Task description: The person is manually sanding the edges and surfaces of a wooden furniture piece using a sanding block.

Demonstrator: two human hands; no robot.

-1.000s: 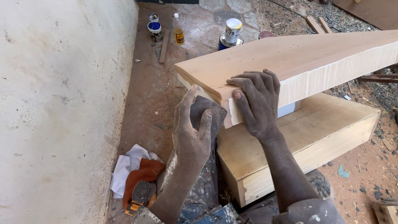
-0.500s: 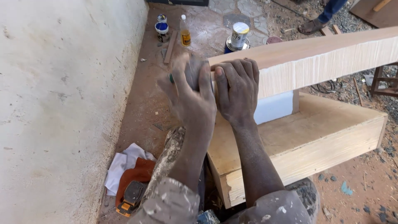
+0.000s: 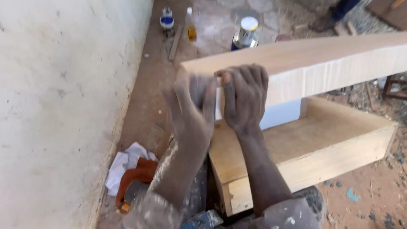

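A long pale wooden board point(image 3: 330, 63) lies across an open wooden box point(image 3: 322, 144) on the dirt ground. My left hand point(image 3: 190, 108), dusty and blurred with motion, is pressed against the board's near end with a grey piece of sandpaper point(image 3: 198, 90) under its fingers. Right beside it, my right hand point(image 3: 246, 95) grips the board's end, fingers hooked over the top edge. The two hands touch each other. A white panel point(image 3: 280, 114) shows under the board.
A rough whitish wall point(image 3: 63, 106) runs along the left. White and orange rags point(image 3: 127, 167) lie at its foot near a small orange tool point(image 3: 124, 206). A tin can point(image 3: 246, 32), a blue-lidded jar point(image 3: 166, 19) and a small bottle point(image 3: 190, 27) stand beyond the board. Someone's foot point(image 3: 335, 12) is at the top right.
My left hand has risen from below the board's end corner up onto the end face, next to my right hand, and is blurred. The view has shifted slightly.
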